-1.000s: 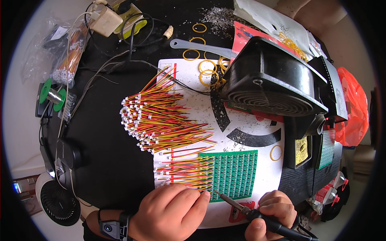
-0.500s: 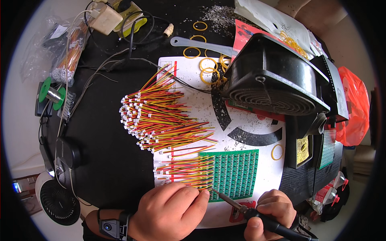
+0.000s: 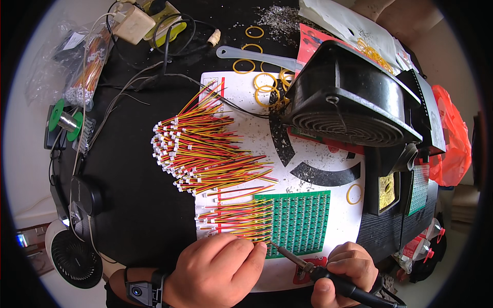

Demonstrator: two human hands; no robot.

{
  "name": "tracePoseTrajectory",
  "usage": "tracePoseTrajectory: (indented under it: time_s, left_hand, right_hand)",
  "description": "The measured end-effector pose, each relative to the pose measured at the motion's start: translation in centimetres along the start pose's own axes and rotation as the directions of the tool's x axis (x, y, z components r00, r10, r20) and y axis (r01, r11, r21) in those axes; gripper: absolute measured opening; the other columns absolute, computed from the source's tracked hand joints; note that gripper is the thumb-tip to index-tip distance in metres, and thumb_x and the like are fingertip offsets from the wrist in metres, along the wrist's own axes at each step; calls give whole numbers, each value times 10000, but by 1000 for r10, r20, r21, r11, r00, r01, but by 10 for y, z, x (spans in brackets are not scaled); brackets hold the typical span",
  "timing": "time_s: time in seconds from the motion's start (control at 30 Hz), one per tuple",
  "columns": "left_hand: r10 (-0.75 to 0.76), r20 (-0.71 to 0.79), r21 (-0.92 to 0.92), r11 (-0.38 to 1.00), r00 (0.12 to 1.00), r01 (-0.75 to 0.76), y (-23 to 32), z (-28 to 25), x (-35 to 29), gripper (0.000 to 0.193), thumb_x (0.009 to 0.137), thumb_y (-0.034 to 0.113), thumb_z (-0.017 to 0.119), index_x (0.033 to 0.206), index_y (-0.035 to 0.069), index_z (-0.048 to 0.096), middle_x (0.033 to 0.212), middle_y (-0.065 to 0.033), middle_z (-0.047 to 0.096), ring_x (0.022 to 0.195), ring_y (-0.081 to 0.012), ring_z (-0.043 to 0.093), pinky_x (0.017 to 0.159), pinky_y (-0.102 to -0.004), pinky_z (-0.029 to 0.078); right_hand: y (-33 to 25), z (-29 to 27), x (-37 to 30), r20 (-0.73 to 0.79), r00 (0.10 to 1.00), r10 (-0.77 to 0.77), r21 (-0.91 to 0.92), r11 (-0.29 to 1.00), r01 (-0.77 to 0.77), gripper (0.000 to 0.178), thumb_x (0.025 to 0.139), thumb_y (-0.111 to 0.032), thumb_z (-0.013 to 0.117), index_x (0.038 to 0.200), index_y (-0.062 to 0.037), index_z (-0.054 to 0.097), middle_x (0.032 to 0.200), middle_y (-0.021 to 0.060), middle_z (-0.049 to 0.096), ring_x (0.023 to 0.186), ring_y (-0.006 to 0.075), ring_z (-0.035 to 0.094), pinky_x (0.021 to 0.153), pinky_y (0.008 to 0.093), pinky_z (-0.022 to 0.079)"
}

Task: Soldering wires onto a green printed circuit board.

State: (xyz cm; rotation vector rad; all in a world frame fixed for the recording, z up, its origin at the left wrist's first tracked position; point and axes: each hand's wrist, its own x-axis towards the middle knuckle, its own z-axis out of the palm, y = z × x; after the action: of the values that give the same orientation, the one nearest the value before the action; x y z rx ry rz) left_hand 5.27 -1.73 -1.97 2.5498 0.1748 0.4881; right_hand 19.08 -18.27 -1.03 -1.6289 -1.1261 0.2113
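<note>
My right hand (image 3: pixel 354 267) grips a soldering iron (image 3: pixel 294 260) by its black handle. Its tip meets the lower left edge of a green circuit board panel (image 3: pixel 300 223), where wire ends lie. My left hand (image 3: pixel 221 267) is closed just left of that tip, fingertips pinched at a thin connector wire and covering most of it. Above the hand, a row of red and yellow connector wires (image 3: pixel 241 218) reaches the panel's left edge, white plugs outward. Farther up lies a big heap of the same wires (image 3: pixel 200 146).
A black fan unit (image 3: pixel 354 97) stands right of the heap. Beside it are a holder with yellow sponge (image 3: pixel 387 192) and another green board (image 3: pixel 418 190). Yellow rubber bands (image 3: pixel 267 96) lie beyond. Far left are a solder spool (image 3: pixel 67 120) and bagged wires (image 3: pixel 92 72).
Both hands and the iron hold nearly the same place, the tip still at the panel's left edge. The whole view has shifted very slightly.
</note>
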Motion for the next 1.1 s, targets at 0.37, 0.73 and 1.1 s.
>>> tracePoseTrajectory:
  time_s: [0.37, 0.73, 1.1]
  left_hand:
    - [-2, 12, -3, 1000, 1000, 2, -1, 1, 0, 194, 690, -29, 719, 883, -33, 729, 764, -77, 618, 630, -223, 596, 529, -308, 500]
    - [-24, -29, -22, 999, 999, 24, 6, -2, -3, 195, 676, -27, 726, 870, -33, 725, 760, -82, 611, 653, -234, 615, 552, -314, 527]
    - [-59, -27, -18, 998, 998, 59, 9, -2, -5, 124, 792, -11, 680, 911, -43, 695, 821, -119, 608, 752, -276, 635, 667, -345, 544]
  right_hand:
    - [3, -3, -3, -5, 1000, -22, 41, 999, 23, 217, 843, -88, 675, 940, 39, 528, 664, 102, 512, 496, 156, 456, 483, 304, 392]
    - [2, -4, -2, 18, 999, -33, 42, 999, 32, 217, 835, -69, 673, 943, 47, 524, 683, 118, 530, 499, 165, 473, 482, 302, 402]
    - [1, -1, 0, 5, 1000, -27, 34, 999, 27, 188, 837, -77, 689, 882, 43, 552, 655, 117, 537, 493, 168, 487, 475, 296, 401]
